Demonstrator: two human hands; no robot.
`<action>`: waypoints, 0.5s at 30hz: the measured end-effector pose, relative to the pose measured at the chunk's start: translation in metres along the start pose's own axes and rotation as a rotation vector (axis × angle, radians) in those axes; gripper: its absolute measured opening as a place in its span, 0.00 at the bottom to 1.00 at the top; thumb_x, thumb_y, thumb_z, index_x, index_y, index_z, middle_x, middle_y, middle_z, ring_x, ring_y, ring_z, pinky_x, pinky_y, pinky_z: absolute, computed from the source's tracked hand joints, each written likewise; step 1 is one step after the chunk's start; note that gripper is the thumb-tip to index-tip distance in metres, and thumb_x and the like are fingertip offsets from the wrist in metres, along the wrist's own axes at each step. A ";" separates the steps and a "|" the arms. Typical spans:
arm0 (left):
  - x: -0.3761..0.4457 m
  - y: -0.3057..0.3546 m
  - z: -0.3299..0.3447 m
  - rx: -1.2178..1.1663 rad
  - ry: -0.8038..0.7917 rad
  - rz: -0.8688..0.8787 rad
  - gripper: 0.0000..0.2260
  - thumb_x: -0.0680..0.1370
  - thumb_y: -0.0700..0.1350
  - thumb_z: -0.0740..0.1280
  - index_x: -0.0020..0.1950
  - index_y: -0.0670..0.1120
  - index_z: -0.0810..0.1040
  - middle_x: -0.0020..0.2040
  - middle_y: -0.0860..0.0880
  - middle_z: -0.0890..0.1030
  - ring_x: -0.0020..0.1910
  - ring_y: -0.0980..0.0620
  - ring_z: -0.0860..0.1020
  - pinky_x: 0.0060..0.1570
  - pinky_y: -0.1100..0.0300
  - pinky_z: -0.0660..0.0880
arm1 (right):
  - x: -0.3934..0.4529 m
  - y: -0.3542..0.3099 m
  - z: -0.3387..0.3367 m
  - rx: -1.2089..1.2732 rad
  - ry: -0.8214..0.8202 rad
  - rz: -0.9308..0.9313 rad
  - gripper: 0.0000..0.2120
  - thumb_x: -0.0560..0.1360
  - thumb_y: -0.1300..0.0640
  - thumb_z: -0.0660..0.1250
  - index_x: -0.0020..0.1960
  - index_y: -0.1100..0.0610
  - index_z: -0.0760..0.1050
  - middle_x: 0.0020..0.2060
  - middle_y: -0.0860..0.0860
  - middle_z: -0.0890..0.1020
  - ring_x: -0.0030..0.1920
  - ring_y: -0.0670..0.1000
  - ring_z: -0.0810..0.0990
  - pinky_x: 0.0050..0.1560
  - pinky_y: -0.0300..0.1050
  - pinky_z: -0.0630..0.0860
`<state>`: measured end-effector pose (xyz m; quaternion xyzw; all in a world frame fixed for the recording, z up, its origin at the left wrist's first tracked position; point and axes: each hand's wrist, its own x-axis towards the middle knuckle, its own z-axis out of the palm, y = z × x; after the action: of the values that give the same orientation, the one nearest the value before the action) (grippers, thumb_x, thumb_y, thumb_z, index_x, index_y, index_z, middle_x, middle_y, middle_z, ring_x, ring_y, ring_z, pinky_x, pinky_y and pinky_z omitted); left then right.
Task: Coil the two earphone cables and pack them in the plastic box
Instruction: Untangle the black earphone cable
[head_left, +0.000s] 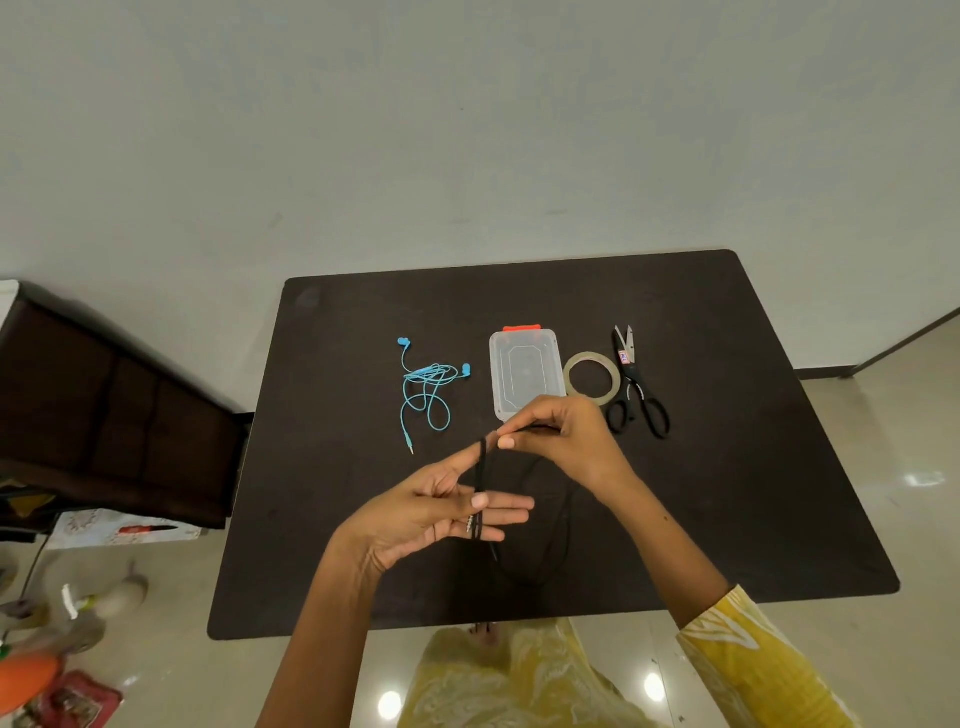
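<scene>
The left hand (441, 512) holds its fingers (506, 503) straight, black cable (482, 470) looped around them with the thumb pressing it, while the right hand (563, 436) pinches the cable just beyond the left fingertips. Beyond the right fingers lies the closed box (524, 371) on the bench (337, 467); the blue earphones (428, 387) lie beyond the left fingers.

A tape roll (592, 378) lies between black scissors (638, 383) and the box on a dark table (363, 519).
</scene>
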<state>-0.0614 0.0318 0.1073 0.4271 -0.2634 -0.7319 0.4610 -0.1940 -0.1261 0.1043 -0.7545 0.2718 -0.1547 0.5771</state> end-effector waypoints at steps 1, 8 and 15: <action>-0.001 0.001 -0.001 0.007 -0.006 -0.003 0.27 0.78 0.35 0.59 0.72 0.56 0.57 0.62 0.37 0.77 0.63 0.41 0.76 0.56 0.55 0.76 | 0.000 0.000 -0.001 0.002 -0.013 -0.004 0.07 0.67 0.64 0.75 0.44 0.58 0.84 0.40 0.51 0.85 0.44 0.47 0.83 0.50 0.41 0.79; -0.002 0.000 0.003 0.061 -0.116 -0.069 0.31 0.77 0.37 0.60 0.75 0.55 0.52 0.63 0.36 0.76 0.64 0.40 0.75 0.58 0.53 0.75 | 0.005 0.007 -0.008 0.019 -0.037 0.035 0.07 0.68 0.64 0.74 0.45 0.58 0.84 0.42 0.51 0.84 0.47 0.48 0.83 0.54 0.44 0.79; -0.001 -0.003 0.005 -0.027 -0.147 -0.016 0.30 0.78 0.37 0.59 0.75 0.53 0.51 0.63 0.37 0.76 0.64 0.41 0.75 0.56 0.56 0.76 | 0.000 0.017 0.000 0.177 -0.079 0.148 0.06 0.73 0.64 0.70 0.49 0.59 0.83 0.41 0.48 0.84 0.45 0.42 0.81 0.46 0.34 0.76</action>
<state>-0.0669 0.0340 0.1079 0.3678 -0.2833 -0.7684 0.4405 -0.1980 -0.1296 0.0882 -0.6838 0.2892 -0.1052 0.6616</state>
